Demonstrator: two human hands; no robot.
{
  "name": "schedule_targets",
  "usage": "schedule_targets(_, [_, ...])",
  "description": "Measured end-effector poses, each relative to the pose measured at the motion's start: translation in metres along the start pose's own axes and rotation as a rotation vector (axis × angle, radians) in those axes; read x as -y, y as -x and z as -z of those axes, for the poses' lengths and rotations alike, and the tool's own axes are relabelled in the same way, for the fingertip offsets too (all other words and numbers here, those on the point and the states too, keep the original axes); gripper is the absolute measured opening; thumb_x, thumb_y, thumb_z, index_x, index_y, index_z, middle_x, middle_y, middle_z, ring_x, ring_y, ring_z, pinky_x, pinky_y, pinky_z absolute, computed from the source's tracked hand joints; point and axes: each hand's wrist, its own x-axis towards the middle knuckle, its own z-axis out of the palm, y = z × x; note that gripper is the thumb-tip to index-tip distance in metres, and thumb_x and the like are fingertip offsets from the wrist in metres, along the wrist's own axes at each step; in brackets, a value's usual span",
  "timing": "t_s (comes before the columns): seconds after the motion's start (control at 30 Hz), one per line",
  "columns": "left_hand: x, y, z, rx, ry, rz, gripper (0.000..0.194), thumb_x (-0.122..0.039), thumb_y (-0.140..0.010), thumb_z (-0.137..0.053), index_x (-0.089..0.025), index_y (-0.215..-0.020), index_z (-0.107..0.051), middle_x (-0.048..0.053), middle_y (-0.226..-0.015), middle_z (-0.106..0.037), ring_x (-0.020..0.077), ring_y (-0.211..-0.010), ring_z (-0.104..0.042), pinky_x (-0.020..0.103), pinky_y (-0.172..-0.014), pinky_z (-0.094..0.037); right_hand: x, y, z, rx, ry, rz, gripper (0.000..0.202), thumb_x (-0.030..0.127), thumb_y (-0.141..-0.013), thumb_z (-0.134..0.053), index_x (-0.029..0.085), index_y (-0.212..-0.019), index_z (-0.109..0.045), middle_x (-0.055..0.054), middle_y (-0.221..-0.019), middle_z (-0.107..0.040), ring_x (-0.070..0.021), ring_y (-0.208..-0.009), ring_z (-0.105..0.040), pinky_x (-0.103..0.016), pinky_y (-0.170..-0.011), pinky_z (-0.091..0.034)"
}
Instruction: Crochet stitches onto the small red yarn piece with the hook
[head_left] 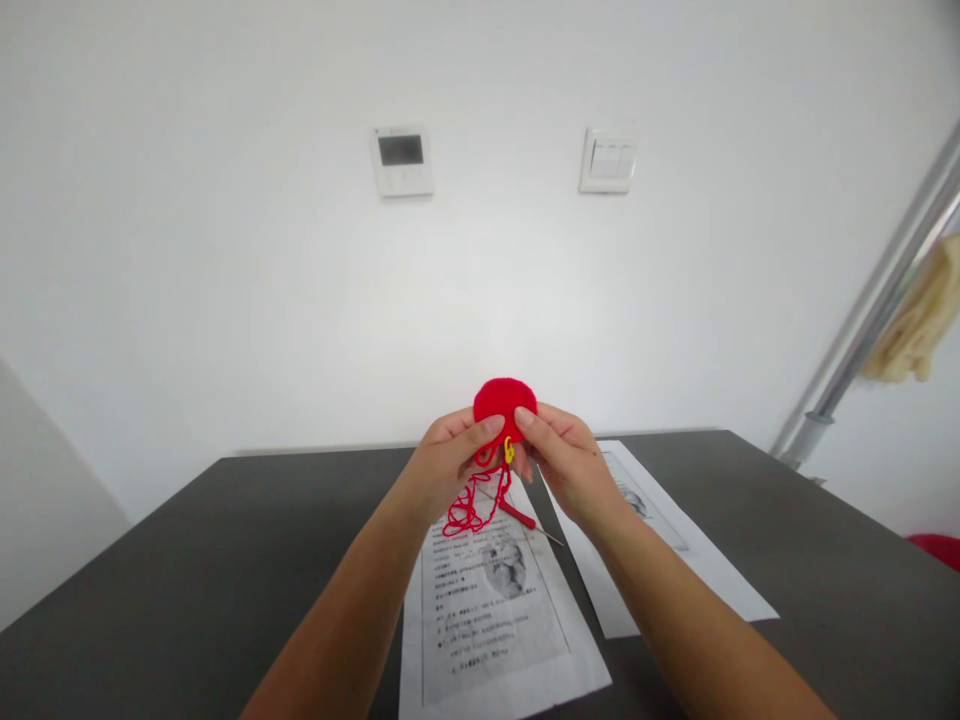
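Note:
A round red crocheted piece (pixel 504 397) is held up between my two hands, above the far part of the table. My left hand (pixel 454 450) pinches its left side, thumb on the near face. On the right side, my right hand (pixel 564 452) grips it the same way. From its lower edge hangs a yellow stitch marker (pixel 508 450). Loose red yarn (pixel 469 510) trails in tangled loops below the piece. Under the hands lies a crochet hook with a red handle (pixel 517 514), its thin metal shaft pointing to the lower right.
Two printed sheets lie on the dark table (pixel 300 540): one sheet (pixel 502 640) in the middle, another sheet (pixel 675 550) at right. A wall panel (pixel 403 180) and a light switch (pixel 609 160) are on the white wall. A metal pipe (pixel 885 270) slants at the right.

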Motion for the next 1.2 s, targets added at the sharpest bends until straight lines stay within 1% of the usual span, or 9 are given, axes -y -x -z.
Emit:
schedule_targets(0.13, [0.002,0.0,0.007,0.08,-0.03,0.004,0.038,-0.05,-0.078,-0.076,-0.017,-0.063,-0.064,-0.001,-0.05,-0.055,0.0123,-0.048,-0.048,0.03,-0.06,-0.044,0.003,0.001,-0.002,-0.042,0.076,0.017,0.043,0.057,-0.086,-0.067,0.019,-0.068,-0.062,0.004,-0.052,-0.055,-0.0104,-0.048,-0.046,-0.025,-0.05,-0.04])
schedule_targets(0.23, [0.006,-0.001,0.014,0.131,-0.066,-0.01,0.03,-0.042,-0.08,-0.076,-0.015,-0.068,-0.068,0.001,-0.058,-0.062,0.0149,-0.058,-0.058,0.031,-0.07,-0.048,0.007,0.002,-0.006,-0.089,0.184,0.059,0.04,0.056,-0.087,-0.065,0.019,-0.071,-0.061,0.004,-0.055,-0.053,-0.0109,-0.051,-0.046,-0.025,-0.05,-0.039])
schedule_targets(0.5, [0.007,-0.003,0.019,0.098,-0.147,-0.026,0.026,-0.038,-0.075,-0.077,-0.016,-0.07,-0.064,-0.003,-0.057,-0.058,0.0107,-0.053,-0.048,0.026,-0.058,-0.042,0.012,0.002,-0.003,0.012,0.203,0.024,0.034,0.049,-0.085,-0.064,0.02,-0.069,-0.059,0.003,-0.056,-0.054,-0.0114,-0.051,-0.047,-0.026,-0.051,-0.042])
schedule_targets(0.67, [0.002,0.0,0.022,0.135,-0.279,0.105,0.024,-0.035,-0.071,-0.074,-0.017,-0.065,-0.058,-0.007,-0.053,-0.047,0.0072,-0.048,-0.034,0.023,-0.05,-0.029,0.015,0.003,0.001,-0.066,0.401,0.168,0.023,0.039,-0.087,-0.067,0.02,-0.075,-0.06,0.002,-0.069,-0.059,-0.0123,-0.064,-0.051,-0.026,-0.059,-0.041])
schedule_targets(0.8, [0.002,0.002,0.022,0.155,-0.283,0.136,0.022,-0.037,-0.074,-0.071,-0.016,-0.074,-0.065,-0.001,-0.064,-0.059,0.0108,-0.055,-0.047,0.025,-0.056,-0.037,0.014,0.005,0.001,-0.057,0.389,0.192,0.025,0.036,-0.094,-0.059,0.02,-0.074,-0.059,0.004,-0.063,-0.054,-0.0105,-0.058,-0.046,-0.024,-0.054,-0.037])
schedule_targets(0.9, [0.0,0.003,0.024,0.252,-0.274,0.09,0.021,-0.036,-0.078,-0.071,-0.015,-0.078,-0.068,0.003,-0.072,-0.067,0.0166,-0.069,-0.06,0.028,-0.067,-0.046,0.011,0.007,-0.004,-0.088,0.31,0.116,0.03,0.04,-0.096,-0.056,0.021,-0.073,-0.057,0.007,-0.054,-0.05,-0.009,-0.047,-0.041,-0.022,-0.046,-0.033])
schedule_targets(1.03, [-0.002,0.005,0.027,0.34,-0.357,0.036,0.021,-0.035,-0.086,-0.064,-0.015,-0.08,-0.069,0.005,-0.077,-0.07,0.0177,-0.073,-0.062,0.03,-0.071,-0.048,0.009,0.009,-0.008,-0.102,0.269,0.064,0.034,0.045,-0.098,-0.051,0.022,-0.073,-0.054,0.009,-0.043,-0.045,-0.0084,-0.038,-0.036,-0.022,-0.041,-0.028])
schedule_targets(1.1, [-0.002,0.005,0.027,0.304,-0.409,-0.004,0.02,-0.034,-0.087,-0.061,-0.016,-0.08,-0.067,0.004,-0.078,-0.069,0.0167,-0.072,-0.06,0.029,-0.069,-0.047,0.009,0.009,-0.008,-0.117,0.331,0.095,0.035,0.044,-0.099,-0.05,0.022,-0.073,-0.054,0.009,-0.043,-0.045,-0.0087,-0.038,-0.037,-0.022,-0.041,-0.029])
schedule_targets(1.2, [-0.003,0.005,0.024,0.101,-0.499,-0.142,0.016,-0.032,-0.089,-0.058,-0.019,-0.081,-0.061,-0.001,-0.073,-0.062,0.0145,-0.068,-0.055,0.027,-0.065,-0.044,0.008,0.008,-0.005,-0.12,0.494,0.169,0.034,0.041,-0.101,-0.047,0.022,-0.073,-0.054,0.008,-0.046,-0.046,-0.0094,-0.042,-0.041,-0.023,-0.044,-0.032])
